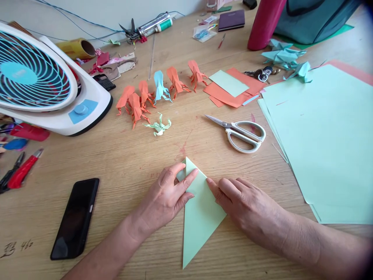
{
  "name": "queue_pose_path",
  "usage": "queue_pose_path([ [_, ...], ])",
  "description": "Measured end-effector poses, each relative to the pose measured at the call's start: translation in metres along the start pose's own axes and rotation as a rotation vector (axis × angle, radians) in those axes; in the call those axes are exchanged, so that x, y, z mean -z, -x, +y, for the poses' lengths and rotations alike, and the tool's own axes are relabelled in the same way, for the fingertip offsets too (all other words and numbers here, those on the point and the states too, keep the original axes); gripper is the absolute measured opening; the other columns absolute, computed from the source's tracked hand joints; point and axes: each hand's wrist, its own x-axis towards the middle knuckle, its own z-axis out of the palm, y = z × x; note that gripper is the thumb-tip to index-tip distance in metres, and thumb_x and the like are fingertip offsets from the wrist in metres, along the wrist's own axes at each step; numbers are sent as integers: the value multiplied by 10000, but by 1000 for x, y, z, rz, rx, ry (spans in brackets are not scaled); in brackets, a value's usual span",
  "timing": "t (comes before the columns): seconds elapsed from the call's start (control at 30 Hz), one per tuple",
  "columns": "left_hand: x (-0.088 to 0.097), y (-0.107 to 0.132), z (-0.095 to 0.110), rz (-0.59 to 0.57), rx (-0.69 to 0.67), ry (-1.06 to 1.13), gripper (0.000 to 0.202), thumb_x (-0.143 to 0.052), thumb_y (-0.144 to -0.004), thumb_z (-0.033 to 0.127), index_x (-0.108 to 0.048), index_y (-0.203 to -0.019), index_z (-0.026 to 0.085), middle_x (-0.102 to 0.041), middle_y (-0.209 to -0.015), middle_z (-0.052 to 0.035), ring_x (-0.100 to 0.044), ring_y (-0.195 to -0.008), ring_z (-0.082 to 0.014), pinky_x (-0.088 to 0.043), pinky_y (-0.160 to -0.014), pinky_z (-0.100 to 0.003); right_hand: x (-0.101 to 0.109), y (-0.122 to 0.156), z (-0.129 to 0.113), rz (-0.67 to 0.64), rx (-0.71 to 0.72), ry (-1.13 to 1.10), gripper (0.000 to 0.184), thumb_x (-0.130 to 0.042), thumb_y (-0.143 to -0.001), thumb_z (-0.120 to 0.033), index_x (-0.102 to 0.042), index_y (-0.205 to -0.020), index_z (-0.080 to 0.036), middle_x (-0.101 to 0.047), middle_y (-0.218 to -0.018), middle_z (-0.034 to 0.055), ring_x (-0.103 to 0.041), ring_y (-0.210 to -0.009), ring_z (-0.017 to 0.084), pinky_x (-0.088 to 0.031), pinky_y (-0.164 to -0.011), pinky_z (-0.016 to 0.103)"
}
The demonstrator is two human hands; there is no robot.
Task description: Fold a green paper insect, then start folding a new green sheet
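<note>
A pale green sheet of paper [199, 217], folded into a long triangle, lies on the wooden table [131, 163] in front of me. My left hand [166, 196] rests on its upper left edge, fingers stretched and pressed on the fold near the top corner. My right hand [241, 200] lies flat on the right edge, fingertips pressing the paper down. Neither hand lifts the sheet.
White-handled scissors [241, 134] lie just beyond the paper. Several folded paper animals, orange [136, 103] and blue [159, 86], stand further back, with a small green one [159, 126]. A black phone [75, 217] lies left, a fan [43, 81] far left, large green sheets [326, 136] right.
</note>
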Motion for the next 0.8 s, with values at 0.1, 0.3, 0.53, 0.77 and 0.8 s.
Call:
queue_pose_path([
  [0.1, 1, -1, 0, -14, -2, -9, 452, -452, -1019, 343, -524, -1428, 164, -457, -1297, -151, -521, -1107, -243, -527, -956, -401, 1, 0, 0, 0, 20, -20, 360, -389, -916, -53, -614, -1196, -26, -557, -808, 50, -479, -603, 157, -447, -568, 307],
  [0.3, 2, -2, 1, -39, 6, -13, 461, -439, -1023, 349, -518, -1435, 157, -479, -1268, -146, -526, -1048, -231, -537, -915, -386, 0, -3, 0, -8, 40, 6, 426, -416, -892, -63, -581, -1277, 14, -554, -813, 60, -479, -622, 169, -466, -578, 317],
  [0.53, 2, -3, 1, -49, -1, -11, 462, -438, -1023, 339, -508, -1445, 166, -487, -1246, -137, -526, -1034, -224, -537, -923, -385, -3, -7, 1, 33, 65, 82, 471, -489, -921, -142, -524, -1351, 47, -561, -797, 61, -496, -626, 179, -436, -547, 339],
  [0.77, 3, -1, 1, -30, 5, -5, 459, -438, -1024, 321, -497, -1448, 158, -499, -1240, -138, -546, -1048, -222, -553, -909, -375, -4, -8, -1, 47, 38, 107, 421, -497, -941, -163, -564, -1313, 23, -568, -781, 55, -508, -612, 175, -436, -542, 343],
  [0.8, 3, -1, 1, -31, 6, -3, 453, -434, -1025, 311, -498, -1447, 159, -501, -1236, -137, -549, -1050, -220, -554, -914, -372, -4, -8, -1, 44, 36, 105, 412, -489, -947, -166, -568, -1307, 18, -568, -782, 55, -508, -613, 176, -437, -541, 344],
])
